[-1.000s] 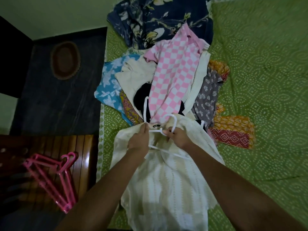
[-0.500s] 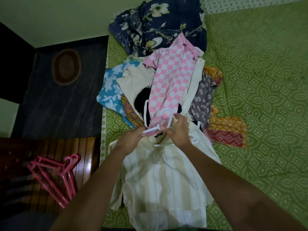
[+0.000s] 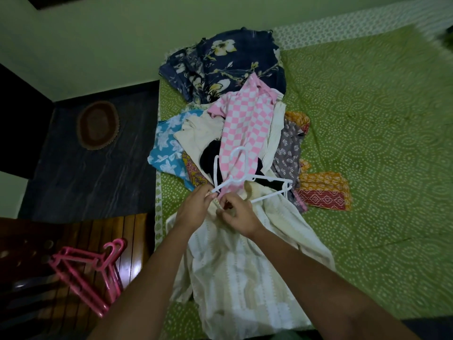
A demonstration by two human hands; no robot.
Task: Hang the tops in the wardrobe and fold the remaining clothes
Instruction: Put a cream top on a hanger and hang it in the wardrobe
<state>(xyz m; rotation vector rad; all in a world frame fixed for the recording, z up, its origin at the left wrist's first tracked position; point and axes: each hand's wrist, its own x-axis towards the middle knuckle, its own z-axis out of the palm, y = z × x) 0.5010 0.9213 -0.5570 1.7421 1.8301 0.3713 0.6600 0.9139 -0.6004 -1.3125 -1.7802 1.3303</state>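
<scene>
Cream top and white hanger at frame centre, both hands working at its neck.

I am seeing the cream striped cotton top (image 3: 240, 273) lying down the lower middle of the frame on the green dotted bedspread (image 3: 372, 148), the thin white plastic hanger (image 3: 247, 179) sitting at its collar. My left hand (image 3: 196, 209) is pinching the hanger's left end; my right hand (image 3: 241, 214) is gripping the collar fabric. Above, the pink-and-white checked garment (image 3: 247, 123) is topping a clothes pile. Pink plastic hangers (image 3: 90, 268) are resting lower left on a dark wooden surface (image 3: 132, 241).
</scene>
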